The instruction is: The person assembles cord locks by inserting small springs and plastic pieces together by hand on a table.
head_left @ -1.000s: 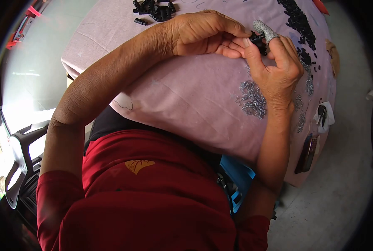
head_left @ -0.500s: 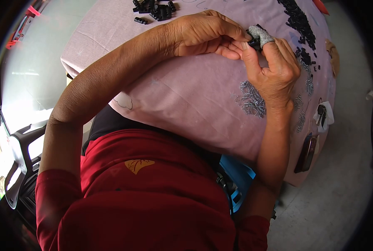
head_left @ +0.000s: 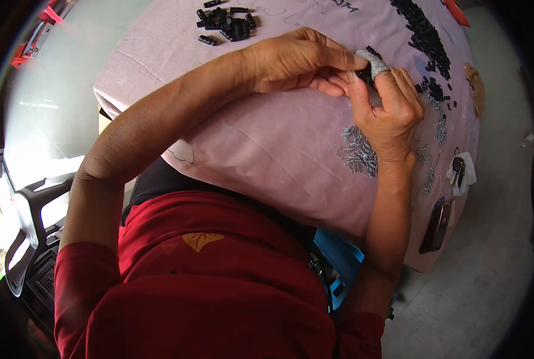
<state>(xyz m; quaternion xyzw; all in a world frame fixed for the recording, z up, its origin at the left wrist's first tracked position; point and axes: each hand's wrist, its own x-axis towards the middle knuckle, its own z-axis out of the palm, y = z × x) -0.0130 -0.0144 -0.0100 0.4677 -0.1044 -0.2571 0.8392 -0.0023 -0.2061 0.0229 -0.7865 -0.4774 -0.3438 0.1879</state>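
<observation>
Fingertips of my left hand (head_left: 297,63) and my right hand (head_left: 392,105) meet over the cloth-covered table. Between them they pinch a small black plastic part (head_left: 365,74), mostly hidden by the fingers. Grey knitted fabric (head_left: 373,61) wraps the right index finger. Below the right hand, beside its wrist, lies a pile of small metal springs (head_left: 359,152). Several black cylindrical pieces (head_left: 228,25) are heaped on the cloth beyond my left forearm.
A long band of small black parts (head_left: 425,39) runs along the table's far right. More springs (head_left: 440,128) trail below it. Keys (head_left: 458,167) on white paper and a dark phone (head_left: 436,227) lie near the right edge. A black chair (head_left: 30,233) stands at left.
The view has shifted slightly, so the table and heaps sit a little lower. Both hands still pinch the black part together, with a small change in finger position.
</observation>
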